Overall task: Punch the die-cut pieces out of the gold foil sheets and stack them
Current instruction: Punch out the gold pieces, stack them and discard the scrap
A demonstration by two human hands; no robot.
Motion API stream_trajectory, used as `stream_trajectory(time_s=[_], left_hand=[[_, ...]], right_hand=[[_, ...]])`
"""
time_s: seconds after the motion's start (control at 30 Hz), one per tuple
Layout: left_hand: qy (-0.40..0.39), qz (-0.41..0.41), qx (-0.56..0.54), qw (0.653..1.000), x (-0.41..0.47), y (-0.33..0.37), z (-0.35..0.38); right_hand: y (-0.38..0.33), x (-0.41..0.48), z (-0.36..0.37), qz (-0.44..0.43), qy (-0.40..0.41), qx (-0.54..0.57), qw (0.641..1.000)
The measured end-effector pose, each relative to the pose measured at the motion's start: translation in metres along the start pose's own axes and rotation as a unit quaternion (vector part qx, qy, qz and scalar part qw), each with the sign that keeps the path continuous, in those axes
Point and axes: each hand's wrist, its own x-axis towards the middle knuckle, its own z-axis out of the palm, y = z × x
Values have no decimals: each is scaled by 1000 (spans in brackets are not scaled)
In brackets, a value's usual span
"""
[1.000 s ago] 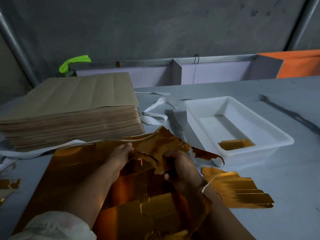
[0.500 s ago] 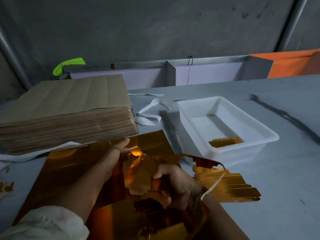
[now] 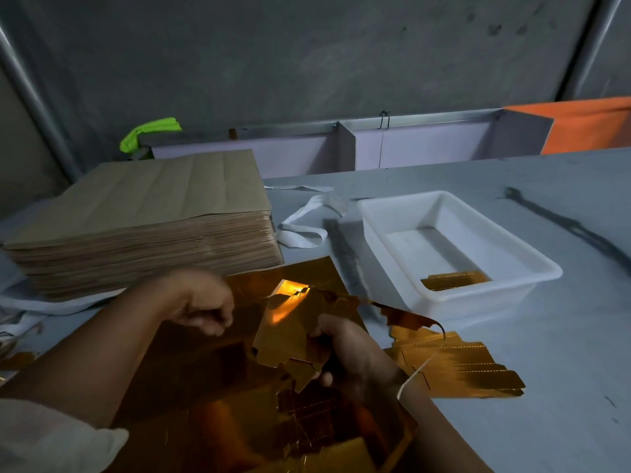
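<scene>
A die-cut piece [image 3: 286, 339] is gripped in the right hand [image 3: 348, 356], fingers curled round its edge, just in front of the white tray [image 3: 495, 298] and raised off the gold foil sheet [image 3: 317, 273], which lies on the surface [image 3: 563, 387] on the near-left side of the tray. The left hand [image 3: 201, 303] is held further from the tray with its fingers curled; whether foil is pinched in it cannot be told through the blur. A ragged waste strip [image 3: 409, 317] arcs from the held piece toward the tray's front wall. The stack of punched pieces [image 3: 471, 370] rests directly in front of the tray, and one gold piece [image 3: 454, 280] lies inside it.

A tear is judged the main risk: if the piece is pulled while the waste strip is attached, an uncut nick could rip into the piece. The thin foil could also be creased by the tight grip, and the fanned stack could be disturbed by the trailing strip when the piece is set down.

Compared with half a second earlier, the left hand has been drawn back from the sheet's edge nearest the tray, and the piece is seen separated more fully from the sheet.
</scene>
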Motion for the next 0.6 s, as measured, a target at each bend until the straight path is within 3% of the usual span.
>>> stream_trajectory(time_s=[0.07, 0.13, 0.2, 0.27, 0.33, 0.4, 0.6], left_hand=[[102, 83, 26, 991, -6, 8, -6], [207, 210, -52, 954, -12, 19, -4], [191, 297, -78, 932, -23, 34, 7], [156, 303, -7, 940, -26, 48, 22], [162, 276, 93, 943, -22, 58, 32], [178, 259, 123, 941, -20, 63, 37], [295, 241, 182, 907, -15, 65, 37]], right_hand=[[0, -1, 2, 1, 26, -24, 999], [-1, -1, 5, 3, 53, -36, 998], [-2, -1, 9, 9, 67, -48, 997], [-4, -3, 12, 4, 67, -70, 995], [-6, -6, 16, -9, 51, -90, 995], [-7, -10, 19, -18, 28, -96, 995], [1, -13, 18, 15, 48, -95, 994]])
